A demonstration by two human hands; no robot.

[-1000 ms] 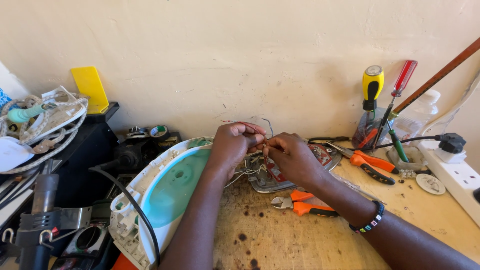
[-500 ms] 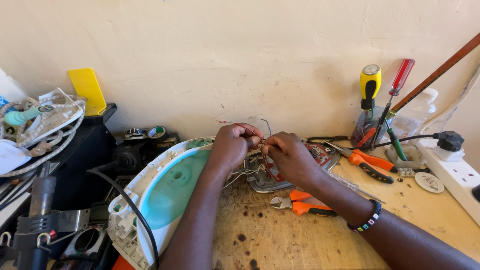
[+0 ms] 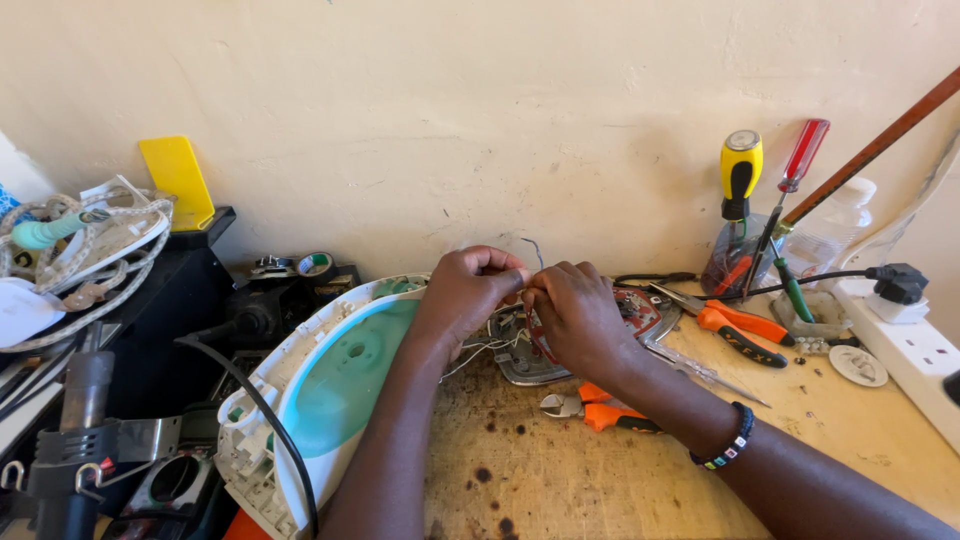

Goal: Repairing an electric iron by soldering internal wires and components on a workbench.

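Note:
My left hand [image 3: 462,298] and my right hand [image 3: 574,315] meet fingertip to fingertip over a metal iron soleplate [image 3: 640,312] lying on the wooden bench. Both pinch thin wires [image 3: 533,250] that stick up between the fingers, and more pale wires [image 3: 478,350] trail out beneath the left hand. The fingers hide the exact point of hold. A white and teal iron housing [image 3: 335,385] lies on its side just left of my left forearm.
Orange-handled cutters [image 3: 598,408] lie under my right wrist and orange pliers [image 3: 738,330] to the right. A jar holds a yellow and a red screwdriver [image 3: 740,175]. A white power strip [image 3: 915,350] sits far right. Black boxes, a tape roll [image 3: 316,264] and cords crowd the left.
Both hands stay pressed together over the soleplate. The fingers have shifted slightly on the wires, and the view has moved a little.

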